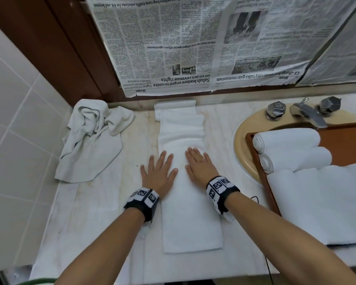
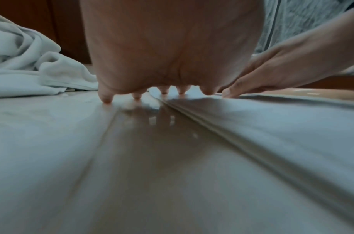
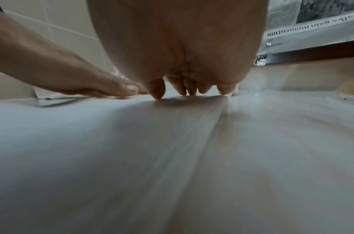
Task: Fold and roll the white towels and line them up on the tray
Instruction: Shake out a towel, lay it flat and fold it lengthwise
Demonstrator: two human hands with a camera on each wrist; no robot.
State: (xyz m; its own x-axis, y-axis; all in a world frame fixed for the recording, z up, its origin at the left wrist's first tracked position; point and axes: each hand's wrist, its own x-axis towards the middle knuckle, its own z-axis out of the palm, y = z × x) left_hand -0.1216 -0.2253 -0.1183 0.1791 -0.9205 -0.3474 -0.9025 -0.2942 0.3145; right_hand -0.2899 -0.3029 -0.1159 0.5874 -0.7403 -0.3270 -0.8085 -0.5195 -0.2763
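A white towel (image 1: 190, 219), folded into a long narrow strip, lies down the middle of the marble counter (image 1: 95, 212). My left hand (image 1: 159, 171) lies flat with spread fingers, half on the strip's left edge and half on the counter. Flat on the strip beside it presses my right hand (image 1: 199, 163). In the left wrist view the left hand (image 2: 151, 93) touches down by the towel's edge (image 2: 272, 126). The right hand (image 3: 190, 90) presses the towel (image 3: 91, 142) in the right wrist view. Two rolled white towels (image 1: 288, 140) sit on the brown tray (image 1: 261, 167) at the right.
A crumpled white towel (image 1: 90, 140) lies at the back left. More flat white towel (image 1: 321, 202) covers the tray's near part. The tray rests over a beige sink (image 1: 240, 145) with a metal tap (image 1: 306, 113). Newspaper (image 1: 193, 44) covers the wall behind. Tiles rise at the left.
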